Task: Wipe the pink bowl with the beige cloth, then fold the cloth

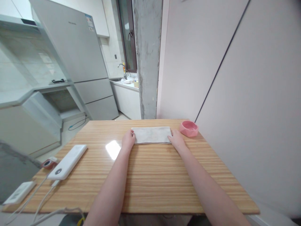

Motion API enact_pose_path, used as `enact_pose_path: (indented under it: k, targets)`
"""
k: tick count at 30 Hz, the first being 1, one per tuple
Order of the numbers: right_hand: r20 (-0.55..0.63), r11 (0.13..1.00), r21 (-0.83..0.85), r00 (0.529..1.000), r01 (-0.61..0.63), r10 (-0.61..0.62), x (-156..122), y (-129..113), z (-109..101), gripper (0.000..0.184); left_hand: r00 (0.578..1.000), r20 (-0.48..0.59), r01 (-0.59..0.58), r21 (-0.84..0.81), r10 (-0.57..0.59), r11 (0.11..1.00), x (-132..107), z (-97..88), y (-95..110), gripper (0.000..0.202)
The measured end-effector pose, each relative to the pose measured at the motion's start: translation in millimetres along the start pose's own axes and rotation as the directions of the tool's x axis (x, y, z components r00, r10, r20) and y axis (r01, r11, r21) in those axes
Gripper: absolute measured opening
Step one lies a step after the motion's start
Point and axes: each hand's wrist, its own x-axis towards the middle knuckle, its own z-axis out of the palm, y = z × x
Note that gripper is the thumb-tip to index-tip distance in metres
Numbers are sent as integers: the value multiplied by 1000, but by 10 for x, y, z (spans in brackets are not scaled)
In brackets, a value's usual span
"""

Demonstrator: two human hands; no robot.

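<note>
A pale grey-white folded cloth lies as a long flat strip near the far edge of the wooden table. At its left end, my left hand grips the short edge, thumb on top and fingers curled. My right hand pinches the opposite end the same way, its thumb on the cloth's corner. Parts of the fingers on both hands are hidden beneath or behind the cloth. Just beyond my right hand stands a pink faceted bowl, apart from it.
A white power bank with cables lies on the table's left side, beside a small red-and-white object and a white flat box. A pale wall runs along the right. Behind are a fridge and a sink counter.
</note>
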Motion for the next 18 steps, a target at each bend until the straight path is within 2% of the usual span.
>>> enact_pose_path:
  k: [5,8,10,14,18]
  targets:
    - [60,1000,-17,998,-27,28,-12,-21,-5,39,1000,-22,22,132,-19,991,-21,-18,-15,28]
    - [27,994,-99,999,-39,42,-43,-71,-59,36,998,-56,39,279,-25,960,-75,-70,37,36]
    - [17,988,-152,1000,-1,3,-64,-115,-86,27,998,-32,57,341,-49,938,-118,-98,94,42]
    - [108,990,-136,994,47,-32,-75,-171,-88,18,985,85,115,344,-153,932,-169,-93,192,44]
    - [138,992,-120,990,37,-20,-65,-163,-70,18,971,154,141,256,-185,956,-138,-64,171,30]
